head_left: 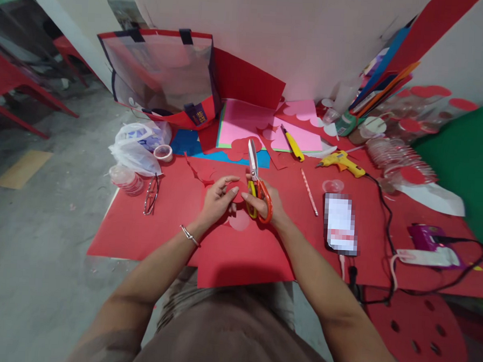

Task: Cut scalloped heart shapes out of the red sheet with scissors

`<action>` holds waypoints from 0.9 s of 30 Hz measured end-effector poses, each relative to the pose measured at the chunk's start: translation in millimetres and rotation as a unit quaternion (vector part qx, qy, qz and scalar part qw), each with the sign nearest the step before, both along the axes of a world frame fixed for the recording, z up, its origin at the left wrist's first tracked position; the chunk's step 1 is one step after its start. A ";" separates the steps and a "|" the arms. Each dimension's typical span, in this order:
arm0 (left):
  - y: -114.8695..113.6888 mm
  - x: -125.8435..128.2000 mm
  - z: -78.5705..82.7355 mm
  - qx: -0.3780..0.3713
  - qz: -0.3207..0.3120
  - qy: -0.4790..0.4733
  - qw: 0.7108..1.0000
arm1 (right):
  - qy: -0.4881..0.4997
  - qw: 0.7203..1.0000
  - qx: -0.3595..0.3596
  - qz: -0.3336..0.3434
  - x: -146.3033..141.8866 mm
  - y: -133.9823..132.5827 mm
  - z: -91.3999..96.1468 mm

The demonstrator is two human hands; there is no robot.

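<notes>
My right hand (pixel 269 204) is closed around the orange and yellow handles of a pair of scissors (pixel 254 176), blades pointing away from me. My left hand (pixel 219 197) pinches a small piece of red paper (pixel 236 194) right beside the scissors. Both hands hover over a large red paper sheet (pixel 237 256) whose near edge overhangs my lap. A cut red disc (pixel 239 221) lies on the sheet just below my hands.
Pink paper sheets (pixel 244 124) and a yellow utility knife (pixel 294 146) lie behind. A yellow glue gun (pixel 343 163), a phone (pixel 339 223), cables and stacked plastic lids (pixel 400 157) sit right. Left are glasses (pixel 151 195), a tape roll (pixel 163 152), a plastic bag (pixel 136 146) and a tote bag (pixel 162 74).
</notes>
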State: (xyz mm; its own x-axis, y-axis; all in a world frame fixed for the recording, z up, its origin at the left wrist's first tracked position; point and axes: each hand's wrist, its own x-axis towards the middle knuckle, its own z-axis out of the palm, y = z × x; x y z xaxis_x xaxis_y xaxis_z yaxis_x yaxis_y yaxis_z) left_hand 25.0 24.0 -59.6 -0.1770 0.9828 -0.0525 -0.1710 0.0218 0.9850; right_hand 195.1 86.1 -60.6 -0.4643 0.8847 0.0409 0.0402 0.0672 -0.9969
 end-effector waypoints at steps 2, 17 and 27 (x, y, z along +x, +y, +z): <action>0.2 -1.2 -0.4 -0.005 0.012 0.002 1.000 | 0.003 1.000 0.004 0.000 0.9 0.5 0.6; -0.8 -2.2 2.6 -0.008 0.007 0.003 1.000 | 0.010 1.000 0.008 0.001 3.2 3.8 0.2; -2.1 -2.2 2.6 -0.021 -0.040 0.015 0.999 | -0.002 1.000 0.009 0.002 1.9 2.1 -1.9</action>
State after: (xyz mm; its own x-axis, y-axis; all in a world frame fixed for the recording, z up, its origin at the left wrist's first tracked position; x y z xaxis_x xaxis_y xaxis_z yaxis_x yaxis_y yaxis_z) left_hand 22.8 21.9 -57.0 -0.1002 0.9909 -0.0895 -0.1367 0.0754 0.9877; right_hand 196.9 88.2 -62.6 -0.4685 0.8818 0.0545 0.0446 0.0853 -0.9954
